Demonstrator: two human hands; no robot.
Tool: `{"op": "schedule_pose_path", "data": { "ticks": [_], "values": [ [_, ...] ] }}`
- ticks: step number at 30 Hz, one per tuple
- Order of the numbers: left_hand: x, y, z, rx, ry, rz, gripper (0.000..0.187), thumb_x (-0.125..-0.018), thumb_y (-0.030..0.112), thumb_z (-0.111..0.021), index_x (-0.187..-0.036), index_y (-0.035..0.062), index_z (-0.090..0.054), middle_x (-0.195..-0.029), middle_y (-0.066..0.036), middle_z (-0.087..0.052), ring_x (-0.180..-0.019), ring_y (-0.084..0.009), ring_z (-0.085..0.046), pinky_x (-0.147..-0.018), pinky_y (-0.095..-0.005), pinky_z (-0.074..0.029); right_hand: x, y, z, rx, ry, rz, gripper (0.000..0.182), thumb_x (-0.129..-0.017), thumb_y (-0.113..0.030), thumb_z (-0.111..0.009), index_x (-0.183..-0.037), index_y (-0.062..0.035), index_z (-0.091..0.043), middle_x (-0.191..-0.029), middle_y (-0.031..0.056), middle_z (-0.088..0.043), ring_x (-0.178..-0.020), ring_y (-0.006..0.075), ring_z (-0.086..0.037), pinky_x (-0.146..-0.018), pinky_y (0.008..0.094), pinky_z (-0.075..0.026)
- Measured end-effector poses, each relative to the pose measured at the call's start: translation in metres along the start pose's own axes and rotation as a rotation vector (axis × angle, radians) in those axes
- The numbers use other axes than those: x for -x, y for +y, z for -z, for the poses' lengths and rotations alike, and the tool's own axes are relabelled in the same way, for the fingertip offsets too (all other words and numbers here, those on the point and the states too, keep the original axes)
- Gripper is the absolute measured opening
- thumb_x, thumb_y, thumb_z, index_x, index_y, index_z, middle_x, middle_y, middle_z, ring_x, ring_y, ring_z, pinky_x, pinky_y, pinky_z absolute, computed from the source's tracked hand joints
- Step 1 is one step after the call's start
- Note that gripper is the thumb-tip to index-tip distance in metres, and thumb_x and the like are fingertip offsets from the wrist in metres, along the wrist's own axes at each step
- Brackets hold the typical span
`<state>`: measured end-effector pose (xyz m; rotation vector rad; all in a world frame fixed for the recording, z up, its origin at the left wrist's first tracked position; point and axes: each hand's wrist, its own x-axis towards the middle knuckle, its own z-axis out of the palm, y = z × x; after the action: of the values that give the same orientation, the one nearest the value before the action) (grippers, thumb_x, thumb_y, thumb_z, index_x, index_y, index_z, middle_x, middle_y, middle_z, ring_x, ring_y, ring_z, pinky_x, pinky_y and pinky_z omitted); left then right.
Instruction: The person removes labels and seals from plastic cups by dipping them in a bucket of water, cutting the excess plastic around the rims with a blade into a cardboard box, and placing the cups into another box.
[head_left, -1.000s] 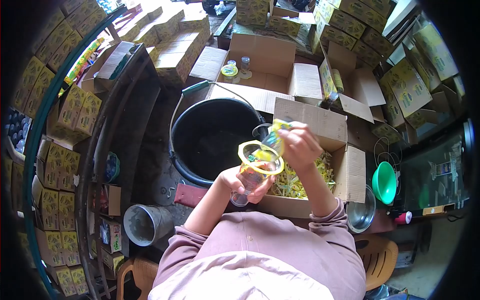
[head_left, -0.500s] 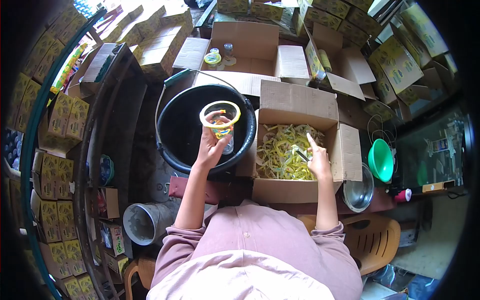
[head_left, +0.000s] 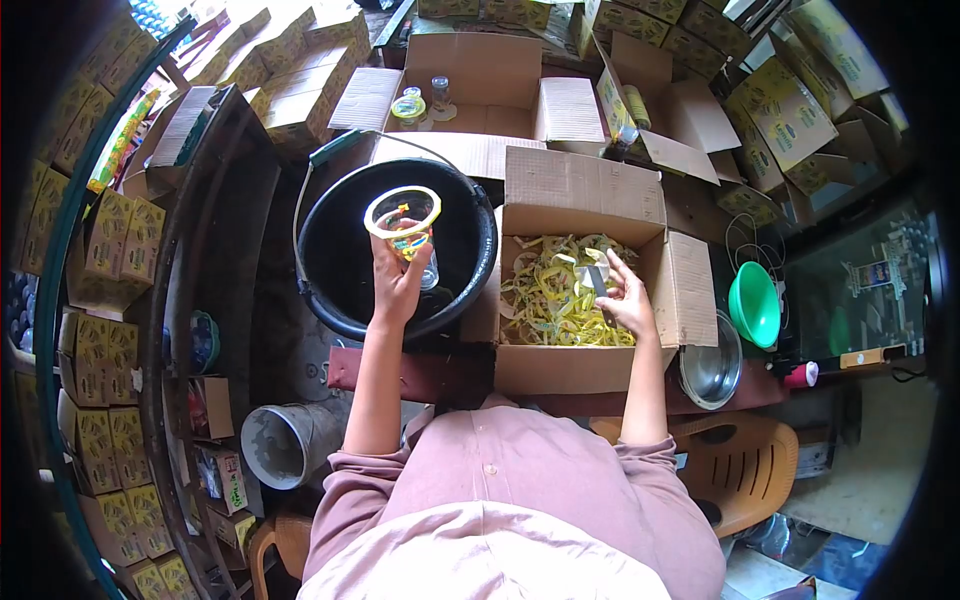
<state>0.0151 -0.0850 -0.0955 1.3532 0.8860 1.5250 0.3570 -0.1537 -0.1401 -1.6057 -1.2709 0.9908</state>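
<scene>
My left hand (head_left: 396, 288) is wrapped round a clear plastic cup (head_left: 411, 244) with a yellow rim and a bright printed side. The cup is tilted with its mouth up, over the black bucket (head_left: 330, 235). In my right hand (head_left: 632, 300) is a small dark-bladed knife (head_left: 600, 284), its blade pointing up. A pale scrap (head_left: 588, 274) shows right beside the blade. Below this hand, the open cardboard box (head_left: 565, 368) holds a heap of yellow and whitish curled strips (head_left: 545, 295).
Behind stands another open carton (head_left: 470, 60) with a few clear and yellow-rimmed containers. To the right are a steel bowl (head_left: 712, 375) and a green bowl (head_left: 755, 305). A grey bucket (head_left: 275, 447) lies low at left. Printed boxes (head_left: 105, 360) are stacked along the left side.
My left hand has shifted the cup slightly left over the bucket. My right index finger, stretched out before, is now bent toward the knife, whose blade has turned upward. The view has shifted slightly.
</scene>
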Motion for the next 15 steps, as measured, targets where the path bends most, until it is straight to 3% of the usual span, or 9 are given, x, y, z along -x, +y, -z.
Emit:
{"op": "schedule_pose_path", "data": {
  "ticks": [2,8,12,14,15],
  "values": [
    [-0.001,0.001,0.0,0.01,0.015,-0.001,0.05,-0.082,0.012,-0.061,-0.122,0.0031,-0.032,-0.103,-0.007,-0.051,-0.094,-0.0137,-0.053,-0.082,-0.0261,-0.043,0.001,-0.005,0.0,-0.024,0.008,0.004,0.083,-0.061,0.012,-0.062,-0.135,-0.0092,-0.032,-0.119,0.0179,-0.051,-0.07,0.0135,-0.059,-0.059,0.0269,-0.052],
    [0.0,0.001,-0.001,-0.02,0.027,-0.001,0.049,-0.083,0.013,-0.061,-0.121,0.0022,-0.032,-0.101,-0.008,-0.053,-0.092,-0.013,-0.053,-0.08,-0.0254,-0.043,-0.007,0.005,0.002,-0.056,-0.013,-0.046,0.083,-0.063,0.012,-0.062,-0.137,-0.0118,-0.029,-0.091,0.0066,-0.05,-0.074,0.0135,-0.056,-0.061,0.0262,-0.051],
    [0.0,-0.001,0.003,-0.077,-0.015,0.041,0.052,-0.083,0.006,-0.057,-0.126,0.0,-0.028,-0.111,-0.01,-0.048,-0.099,-0.0148,-0.051,-0.088,-0.0278,-0.041,-0.011,0.007,0.001,-0.162,-0.058,-0.054,0.087,-0.065,0.011,-0.062,-0.139,-0.0126,-0.023,-0.102,0.0097,-0.053,-0.076,0.0132,-0.055,-0.064,0.0259,-0.05],
    [0.0,-0.003,0.004,-0.086,-0.01,0.029,0.05,-0.082,0.009,-0.058,-0.123,0.0004,-0.031,-0.107,-0.009,-0.049,-0.096,-0.0141,-0.051,-0.085,-0.0269,-0.042,-0.013,0.008,-0.001,-0.205,-0.072,-0.043,0.089,-0.065,0.011,-0.062,-0.14,-0.013,-0.02,-0.107,0.0107,-0.053,-0.077,0.0129,-0.055,-0.065,0.0255,-0.05],
    [-0.001,-0.005,0.003,-0.084,0.004,0.014,0.047,-0.082,0.012,-0.06,-0.12,0.0011,-0.034,-0.103,-0.008,-0.051,-0.093,-0.0133,-0.052,-0.082,-0.0262,-0.042,-0.016,0.014,0.001,-0.232,-0.12,-0.086,0.096,-0.065,0.011,-0.062,-0.142,-0.016,-0.011,-0.124,0.0146,-0.046,-0.078,0.0124,-0.055,-0.065,0.0249,-0.049]
  ]
}}
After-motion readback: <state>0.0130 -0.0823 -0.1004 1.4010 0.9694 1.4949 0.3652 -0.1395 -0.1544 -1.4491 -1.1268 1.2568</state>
